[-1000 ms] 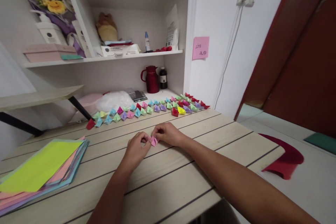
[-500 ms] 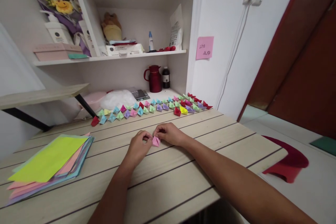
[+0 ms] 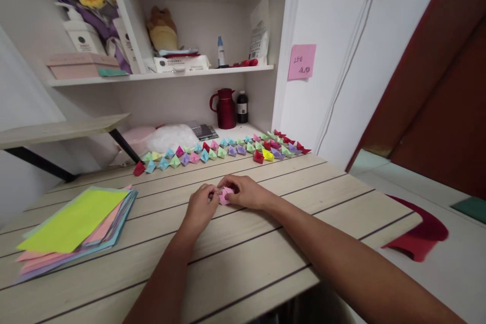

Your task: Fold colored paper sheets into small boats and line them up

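Wooden slats make the worktop [image 3: 266,243], with a stack of coloured paper sheets [image 3: 72,228] near its left edge and a row of small folded paper shapes [image 3: 224,149] along its far edge. Both forearms reach toward the middle. Left hand [image 3: 199,207] and right hand [image 3: 246,192] meet there, fingers pinched on a pink folded paper piece [image 3: 225,195] between them; its shape is mostly hidden.

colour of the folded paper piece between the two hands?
Pink. The folded paper piece is pinched between the left hand and right hand; head view, the only one, shows it.
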A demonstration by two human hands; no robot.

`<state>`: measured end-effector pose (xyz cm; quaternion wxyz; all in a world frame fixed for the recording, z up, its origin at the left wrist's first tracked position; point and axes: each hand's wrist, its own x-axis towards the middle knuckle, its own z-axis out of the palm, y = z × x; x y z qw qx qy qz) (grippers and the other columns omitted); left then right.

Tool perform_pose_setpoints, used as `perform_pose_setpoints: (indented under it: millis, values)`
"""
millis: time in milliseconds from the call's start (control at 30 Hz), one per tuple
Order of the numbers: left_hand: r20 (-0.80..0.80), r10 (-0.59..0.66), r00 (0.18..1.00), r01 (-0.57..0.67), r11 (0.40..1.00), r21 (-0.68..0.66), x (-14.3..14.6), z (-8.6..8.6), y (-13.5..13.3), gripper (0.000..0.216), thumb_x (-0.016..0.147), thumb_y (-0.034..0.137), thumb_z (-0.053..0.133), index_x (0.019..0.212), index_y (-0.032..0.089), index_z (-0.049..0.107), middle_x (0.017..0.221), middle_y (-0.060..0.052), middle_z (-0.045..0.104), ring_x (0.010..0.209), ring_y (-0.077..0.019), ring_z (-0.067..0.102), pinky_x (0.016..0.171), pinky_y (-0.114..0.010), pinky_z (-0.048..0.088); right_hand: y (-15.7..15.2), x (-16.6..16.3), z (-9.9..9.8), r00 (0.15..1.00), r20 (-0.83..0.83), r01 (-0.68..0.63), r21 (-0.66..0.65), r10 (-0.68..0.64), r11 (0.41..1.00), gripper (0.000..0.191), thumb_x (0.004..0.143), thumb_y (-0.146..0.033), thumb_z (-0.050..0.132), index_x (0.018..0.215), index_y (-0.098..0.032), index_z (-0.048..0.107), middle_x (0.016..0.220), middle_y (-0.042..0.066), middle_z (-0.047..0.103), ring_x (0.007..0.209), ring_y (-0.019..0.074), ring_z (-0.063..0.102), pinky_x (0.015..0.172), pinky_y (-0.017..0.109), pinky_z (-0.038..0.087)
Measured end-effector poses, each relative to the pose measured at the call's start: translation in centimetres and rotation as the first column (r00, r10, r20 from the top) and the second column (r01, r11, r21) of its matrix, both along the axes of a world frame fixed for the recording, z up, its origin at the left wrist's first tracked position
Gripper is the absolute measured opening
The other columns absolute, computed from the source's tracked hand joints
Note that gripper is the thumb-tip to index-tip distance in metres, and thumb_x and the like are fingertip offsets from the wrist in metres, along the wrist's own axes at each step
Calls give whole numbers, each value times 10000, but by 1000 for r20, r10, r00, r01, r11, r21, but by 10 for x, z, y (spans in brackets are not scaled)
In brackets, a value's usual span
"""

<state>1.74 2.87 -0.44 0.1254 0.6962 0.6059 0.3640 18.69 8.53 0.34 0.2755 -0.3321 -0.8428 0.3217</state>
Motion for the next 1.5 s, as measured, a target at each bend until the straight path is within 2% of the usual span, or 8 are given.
perform_pose_setpoints:
  millis: [333, 533, 667, 833, 933, 1100, 1300, 1500]
  values:
    - [-70, -68, 995, 65, 997, -50, 4, 5, -6, 237, 875, 317, 449, 720, 218, 599, 832, -23, 619, 854, -189, 588, 792, -301, 440, 2, 6, 0, 995, 19, -99, -2, 99, 995, 450, 691, -91, 566, 1124, -194, 628, 886, -7, 643, 753, 127, 526, 691, 219, 398]
    - [-118, -102, 988, 92, 992, -84, 10, 10, -12, 237, 858, 416, 511, 767, 242, 643, 904, -17, 626, 960, -212, 581, 910, -367, 392, 2, 7, 2, 990, -49, -133, -60, 130, 989, 441, 702, -64, 542, 1119, -178, 630, 935, 9, 659, 812, 135, 551, 730, 232, 421]
    - [-187, -36, 982, 32, 999, -21, 12, 4, -10, 96, 754, 329, 658, 758, 238, 625, 953, -13, 631, 997, -217, 584, 925, -373, 382, 3, 8, 2, 988, -83, -138, -130, 128, 982, 470, 691, -35, 524, 1128, -177, 624, 971, 12, 669, 848, 140, 573, 759, 241, 438]
    - [-204, -19, 979, 26, 999, 32, 10, -4, -4, 31, 757, 215, 625, 732, 221, 609, 897, -22, 627, 927, -193, 598, 845, -322, 420, 5, 8, 0, 978, -146, -172, -183, 146, 968, 437, 699, -9, 515, 1090, -166, 630, 1008, 26, 671, 895, 146, 588, 777, 239, 446]
    - [-217, -27, 976, 35, 999, 34, 10, -3, -4, 25, 759, 201, 612, 752, 225, 613, 903, -22, 629, 907, -190, 596, 829, -319, 423, 4, 6, 1, 986, -114, -134, -119, 120, 984, 372, 720, -6, 513, 1032, -161, 643, 941, 21, 663, 835, 134, 580, 736, 226, 440]
    - [-250, -42, 967, 50, 998, 26, 10, 0, -5, 47, 762, 193, 589, 727, 224, 597, 901, -24, 626, 908, -197, 586, 810, -318, 418, 3, 4, 4, 999, 44, -6, 159, -1, 987, 220, 731, -33, 572, 870, -155, 690, 843, 28, 591, 795, 138, 535, 746, 236, 405]
    - [-274, -33, 961, 43, 999, 29, 8, -2, -5, 89, 761, 158, 555, 800, 230, 588, 960, -32, 616, 954, -208, 569, 823, -328, 400, 8, 6, 2, 998, 32, 43, 144, -48, 989, 300, 674, -10, 589, 903, -174, 693, 796, -1, 570, 696, 113, 517, 663, 211, 387]
    - [-274, -21, 961, 26, 1000, 15, 6, -4, -4, 115, 767, 155, 544, 840, 237, 579, 1004, -34, 603, 1002, -222, 558, 835, -345, 389, 4, 8, 4, 992, 115, 21, 178, -42, 984, 221, 681, -77, 618, 856, -202, 671, 782, -15, 574, 699, 118, 519, 631, 208, 357]
